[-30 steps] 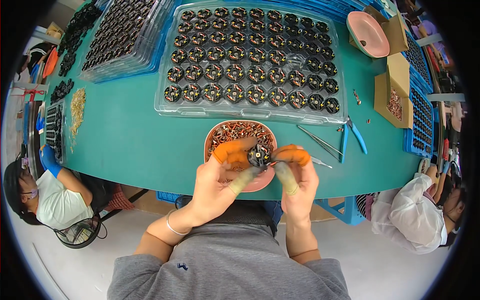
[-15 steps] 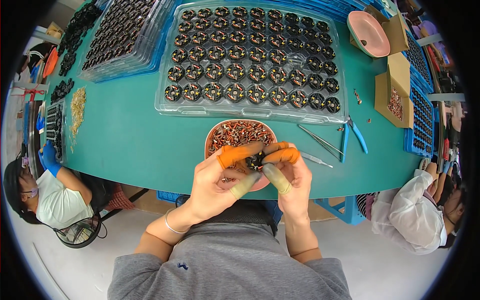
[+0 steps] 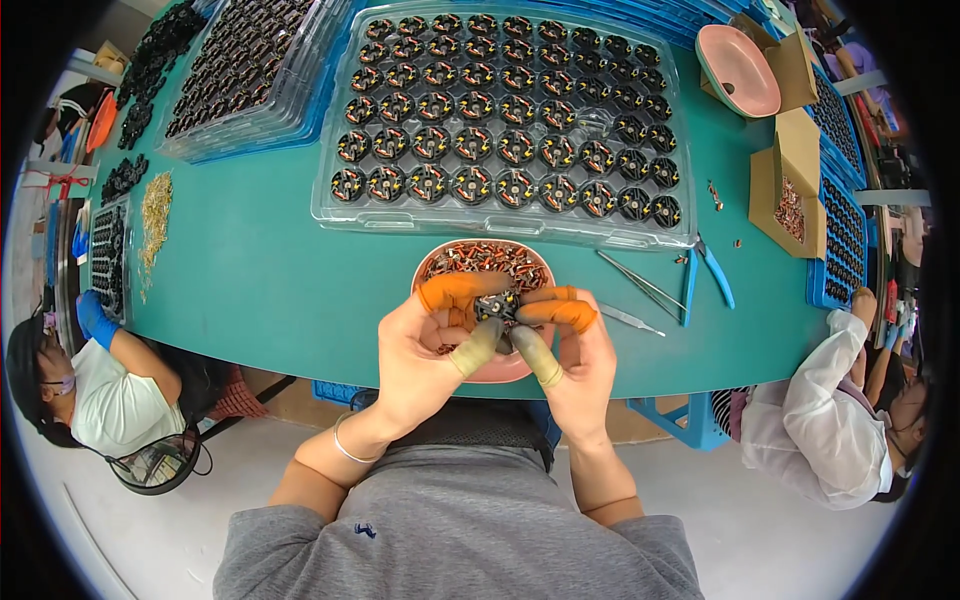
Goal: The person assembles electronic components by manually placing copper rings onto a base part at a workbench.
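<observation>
Over a pink bowl (image 3: 497, 374) at the table's near edge, both my hands pinch a round black component (image 3: 494, 306) with metal and reddish bits on its face. My left hand (image 3: 420, 340) grips its left side, and my right hand (image 3: 578, 345) has thumb and fingertips on its right side. Orange and pale yellow finger cots cover several fingertips. Small copper-red cylindrical parts (image 3: 490, 256) fill the bowl, partly hidden by my hands. Just beyond lies a clear plastic tray (image 3: 420, 219) bearing rows of similar round black components.
Right of the bowl lie tweezers (image 3: 642, 279), a slim grey tool (image 3: 632, 320) and blue-handled pliers (image 3: 716, 275). A cardboard box (image 3: 770, 195) and another pink bowl (image 3: 735, 70) stand farther right. Stacked trays (image 3: 240, 140) rise at far left. A person sits on each side.
My hands have shifted slightly left and turned the black component, so more of its face shows. At the right, the other person's arm has reached forward toward the blue trays.
</observation>
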`<act>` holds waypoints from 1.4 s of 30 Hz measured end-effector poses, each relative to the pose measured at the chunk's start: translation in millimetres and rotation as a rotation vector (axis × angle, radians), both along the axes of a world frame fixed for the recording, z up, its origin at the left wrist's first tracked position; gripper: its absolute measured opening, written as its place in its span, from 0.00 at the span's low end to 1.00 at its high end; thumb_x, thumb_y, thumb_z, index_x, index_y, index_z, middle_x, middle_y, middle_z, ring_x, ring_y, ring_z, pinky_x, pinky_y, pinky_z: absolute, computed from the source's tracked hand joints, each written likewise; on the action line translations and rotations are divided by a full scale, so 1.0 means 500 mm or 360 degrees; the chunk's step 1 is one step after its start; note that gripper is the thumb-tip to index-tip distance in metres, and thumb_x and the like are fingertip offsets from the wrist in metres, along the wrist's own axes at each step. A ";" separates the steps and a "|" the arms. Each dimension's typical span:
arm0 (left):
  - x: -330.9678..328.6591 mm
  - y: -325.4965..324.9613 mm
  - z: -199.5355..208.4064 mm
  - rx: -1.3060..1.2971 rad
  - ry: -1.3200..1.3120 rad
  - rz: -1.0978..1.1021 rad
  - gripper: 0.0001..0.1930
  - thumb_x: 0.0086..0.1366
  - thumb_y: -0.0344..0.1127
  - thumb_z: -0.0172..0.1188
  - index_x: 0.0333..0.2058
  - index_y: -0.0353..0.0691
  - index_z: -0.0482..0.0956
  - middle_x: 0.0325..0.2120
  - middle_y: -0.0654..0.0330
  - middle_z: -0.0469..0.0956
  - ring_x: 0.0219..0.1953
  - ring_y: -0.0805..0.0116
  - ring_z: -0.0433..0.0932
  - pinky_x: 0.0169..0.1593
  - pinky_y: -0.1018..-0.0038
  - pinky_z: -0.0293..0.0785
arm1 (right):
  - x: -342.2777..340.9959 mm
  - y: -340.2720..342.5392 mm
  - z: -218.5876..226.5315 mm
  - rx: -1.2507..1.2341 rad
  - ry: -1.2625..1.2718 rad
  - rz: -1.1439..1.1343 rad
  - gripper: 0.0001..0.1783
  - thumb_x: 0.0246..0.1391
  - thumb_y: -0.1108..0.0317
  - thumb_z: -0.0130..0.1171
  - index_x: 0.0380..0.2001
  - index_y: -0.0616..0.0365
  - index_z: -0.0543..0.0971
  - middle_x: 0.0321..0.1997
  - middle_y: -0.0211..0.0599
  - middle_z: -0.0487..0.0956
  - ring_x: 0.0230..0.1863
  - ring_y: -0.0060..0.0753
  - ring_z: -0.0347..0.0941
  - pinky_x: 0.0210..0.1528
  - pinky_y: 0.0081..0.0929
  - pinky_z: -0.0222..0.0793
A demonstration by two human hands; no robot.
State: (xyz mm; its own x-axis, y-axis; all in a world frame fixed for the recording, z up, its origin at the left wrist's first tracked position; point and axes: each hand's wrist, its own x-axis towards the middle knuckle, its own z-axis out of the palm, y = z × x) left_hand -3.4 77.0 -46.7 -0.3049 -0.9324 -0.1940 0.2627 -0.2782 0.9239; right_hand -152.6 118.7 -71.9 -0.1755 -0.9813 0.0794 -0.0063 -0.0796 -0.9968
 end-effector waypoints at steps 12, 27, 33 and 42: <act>-0.006 0.010 0.004 -0.0145 -0.0106 0.0028 0.18 0.59 0.19 0.57 0.48 0.26 0.68 0.40 0.51 0.75 0.37 0.65 0.79 0.39 0.73 0.82 | -0.004 0.004 0.017 -0.0235 0.0593 -0.0122 0.12 0.43 0.80 0.66 0.33 0.64 0.76 0.37 0.38 0.73 0.35 0.29 0.69 0.39 0.24 0.65; -0.001 0.004 0.029 0.0205 0.0110 -0.0075 0.18 0.58 0.18 0.55 0.49 0.29 0.68 0.34 0.50 0.76 0.27 0.64 0.81 0.31 0.72 0.83 | -0.006 -0.001 -0.017 -0.0128 -0.0611 0.0141 0.11 0.49 0.82 0.60 0.37 0.65 0.73 0.43 0.40 0.70 0.42 0.29 0.69 0.44 0.26 0.69; -0.001 0.011 0.025 0.0063 0.0110 -0.0117 0.19 0.59 0.18 0.54 0.49 0.28 0.67 0.36 0.48 0.75 0.31 0.62 0.81 0.34 0.71 0.83 | -0.021 0.000 -0.012 0.0011 -0.0903 0.0312 0.14 0.49 0.85 0.58 0.39 0.65 0.69 0.41 0.41 0.72 0.42 0.28 0.71 0.44 0.25 0.70; 0.003 0.012 0.040 -0.0869 -0.1024 -0.0222 0.19 0.60 0.18 0.55 0.51 0.27 0.66 0.44 0.53 0.74 0.40 0.68 0.79 0.39 0.76 0.81 | -0.005 0.005 -0.006 0.0063 -0.0715 0.0009 0.17 0.48 0.84 0.59 0.42 0.63 0.69 0.45 0.41 0.75 0.42 0.24 0.71 0.45 0.24 0.69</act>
